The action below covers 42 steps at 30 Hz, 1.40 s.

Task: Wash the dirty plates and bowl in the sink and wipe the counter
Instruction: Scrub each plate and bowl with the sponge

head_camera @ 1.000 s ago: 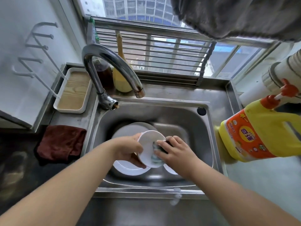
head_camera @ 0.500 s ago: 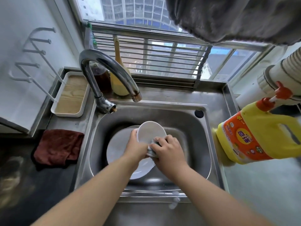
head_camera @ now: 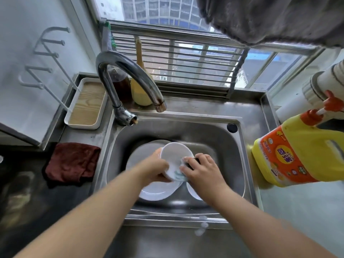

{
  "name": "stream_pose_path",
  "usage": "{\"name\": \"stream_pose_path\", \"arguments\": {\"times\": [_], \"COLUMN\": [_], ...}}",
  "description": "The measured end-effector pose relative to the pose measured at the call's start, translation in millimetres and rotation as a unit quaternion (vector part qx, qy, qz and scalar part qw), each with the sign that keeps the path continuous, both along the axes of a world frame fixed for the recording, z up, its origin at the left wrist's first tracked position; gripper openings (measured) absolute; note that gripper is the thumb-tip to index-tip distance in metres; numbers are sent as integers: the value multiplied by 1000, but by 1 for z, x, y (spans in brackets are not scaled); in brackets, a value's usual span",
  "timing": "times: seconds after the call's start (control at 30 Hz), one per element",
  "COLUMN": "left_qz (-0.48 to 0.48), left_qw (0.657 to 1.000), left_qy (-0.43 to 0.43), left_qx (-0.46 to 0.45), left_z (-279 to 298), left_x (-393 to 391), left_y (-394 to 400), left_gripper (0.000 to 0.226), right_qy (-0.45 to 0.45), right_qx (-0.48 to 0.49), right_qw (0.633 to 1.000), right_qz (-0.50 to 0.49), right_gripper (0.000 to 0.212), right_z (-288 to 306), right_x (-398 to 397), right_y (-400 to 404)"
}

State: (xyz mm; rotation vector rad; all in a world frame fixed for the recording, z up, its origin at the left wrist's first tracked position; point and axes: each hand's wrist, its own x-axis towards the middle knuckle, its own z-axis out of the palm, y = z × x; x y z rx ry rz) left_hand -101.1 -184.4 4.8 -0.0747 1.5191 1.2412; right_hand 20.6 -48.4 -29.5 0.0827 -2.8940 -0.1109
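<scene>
While our left hand [head_camera: 156, 169] gripped the bowl [head_camera: 174, 157] over the sink [head_camera: 240, 164] and our right hand [head_camera: 200, 170] pinched the sponge [head_camera: 188, 162] against it, the plates [head_camera: 158, 190] below and the counter [head_camera: 186, 241] seemed still unwashed.

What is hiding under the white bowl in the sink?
Under the bowl lies a big white plate on the sink bottom, with another white plate peeking out beside it. The hands and bowl cover their middles, so any dirt there is hidden.

the yellow detergent jug [head_camera: 305, 155] has an orange label with print too blurred to read.
</scene>
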Motion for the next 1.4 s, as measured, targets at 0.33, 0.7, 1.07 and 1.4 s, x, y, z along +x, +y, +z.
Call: {"name": "stream_pose_path", "arguments": {"times": [0.33, 0.7, 1.07, 1.4], "left_qz": [124, 145, 46, -41], "left_qw": [992, 989, 998, 998], "left_qy": [-22, -19, -33, -32], "left_qx": [2, 3, 3, 24], "left_z": [-17, -16, -30, -25], "left_x": [33, 34, 10, -6], "left_y": [10, 15, 5, 1], "left_gripper": [61, 59, 70, 71], "right_qy": [-9, 2, -11, 0], "right_qx": [-61, -34, -62, -1], "right_qw": [998, 999, 997, 999], "right_qz": [-32, -41, -34, 41], "right_gripper": [32, 30, 32, 29], "right_z": [-14, -15, -14, -10], "right_x": [13, 5, 7, 5], "right_y": [-4, -8, -15, 4]}}
